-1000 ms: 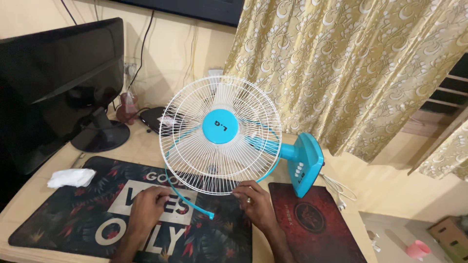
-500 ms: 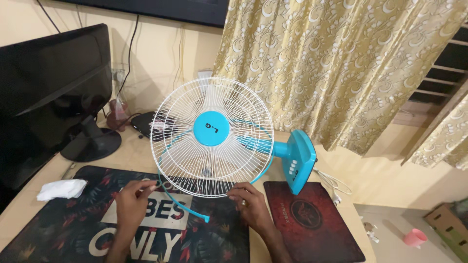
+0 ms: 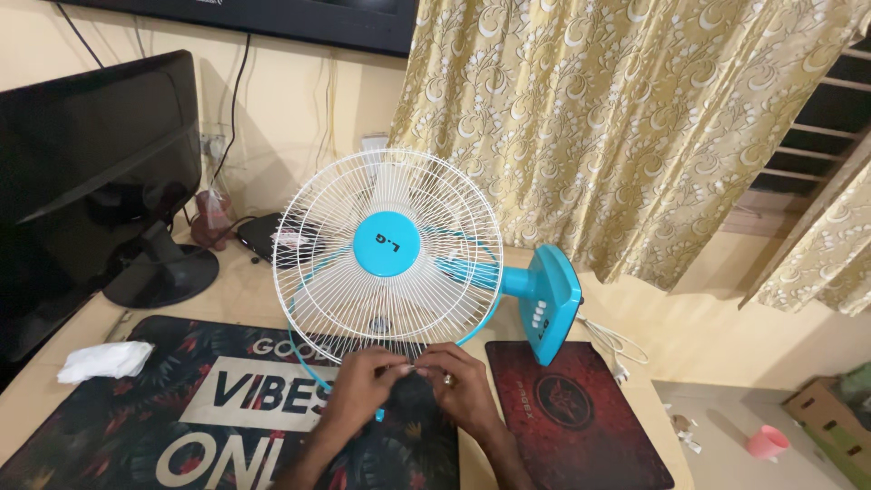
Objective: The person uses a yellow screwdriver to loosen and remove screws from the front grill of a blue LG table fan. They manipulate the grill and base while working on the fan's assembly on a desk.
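A table fan lies on its side on the desk, its white wire grille [image 3: 390,245] with a blue centre cap facing me and its blue base [image 3: 553,304] off to the right. My left hand [image 3: 363,386] and my right hand [image 3: 463,386] meet at the bottom rim of the grille, fingertips pinched together on the wire edge. A blue rim strip [image 3: 304,363] hangs loose under the grille, partly hidden by my left hand. A ring shows on my right hand.
A large dark printed desk mat [image 3: 181,408] lies under the hands, a dark red mouse pad [image 3: 572,408] to the right. A black monitor [image 3: 91,181] stands at left, a crumpled white tissue [image 3: 104,361] near it. Patterned yellow curtains [image 3: 617,118] hang behind. A pink cup [image 3: 767,442] sits on the floor.
Both hands have come together from apart on the mat to the bottom rim of the grille. The view has shifted slightly left and closer.
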